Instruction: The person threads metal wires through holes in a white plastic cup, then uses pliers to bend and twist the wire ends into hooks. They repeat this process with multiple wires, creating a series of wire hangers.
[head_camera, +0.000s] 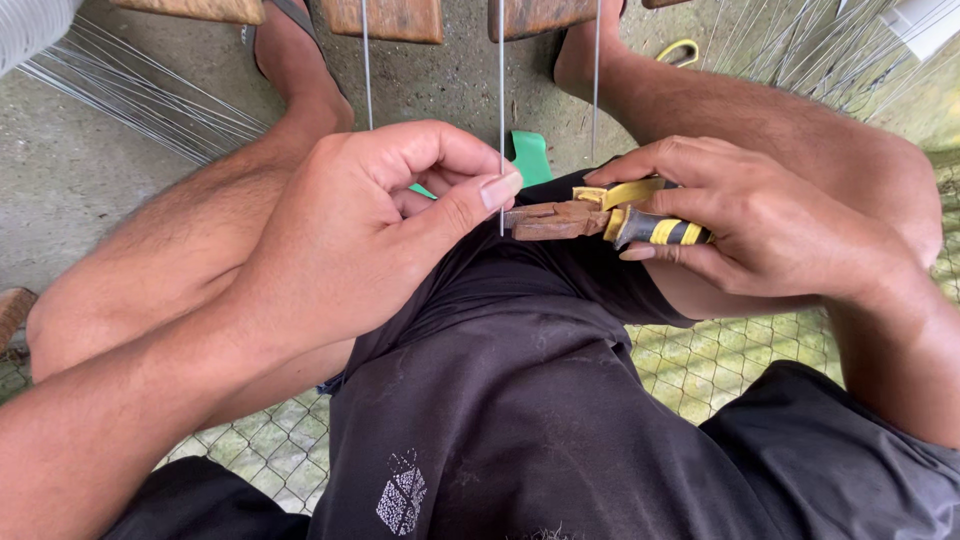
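Rusty pliers (560, 219), yellow-black handles clasped in right hand (770, 225), nose pointing left at upright middle wire (501, 100), whose lower end left hand (370, 225) pinches between thumb and forefinger; wire vertical, pliers horizontal, both hands closed.

The plier (590, 215) handles are mostly hidden inside the right hand (760, 225). The wooden slats (385, 18) are cut off by the top edge.
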